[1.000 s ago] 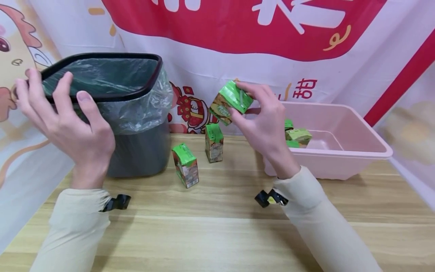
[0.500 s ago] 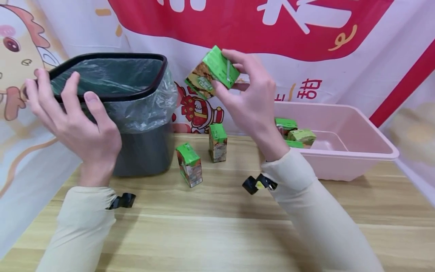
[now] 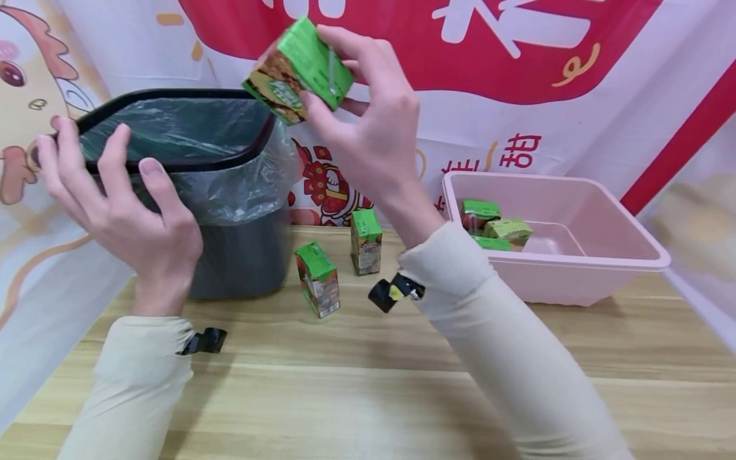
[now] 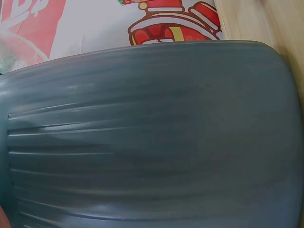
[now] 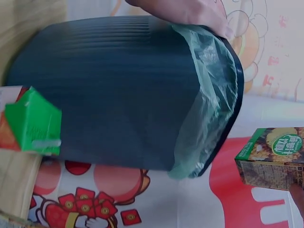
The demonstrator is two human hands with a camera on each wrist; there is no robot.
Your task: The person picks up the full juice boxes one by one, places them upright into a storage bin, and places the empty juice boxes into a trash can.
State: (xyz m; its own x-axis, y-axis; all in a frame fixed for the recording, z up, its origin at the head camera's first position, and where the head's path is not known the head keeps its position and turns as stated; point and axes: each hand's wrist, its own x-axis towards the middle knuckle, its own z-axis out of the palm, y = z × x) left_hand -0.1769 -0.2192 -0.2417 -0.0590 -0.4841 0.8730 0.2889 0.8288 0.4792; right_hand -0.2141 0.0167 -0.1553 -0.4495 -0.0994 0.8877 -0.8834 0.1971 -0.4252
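Bin common to all views

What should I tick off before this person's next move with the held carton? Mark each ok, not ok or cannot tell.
1. Right hand has a grip on the held carton: ok, fingers and thumb pinch it.
2. Left hand at the bin: ok, its spread fingers are at the rim.
3. Liner turned over the rim: ok, it hangs down outside.
4. Held carton fully over the bin's opening: cannot tell; it overlaps the right rear rim in the head view, depth unclear.
5. Front carton and rear carton standing: ok, both on the table.
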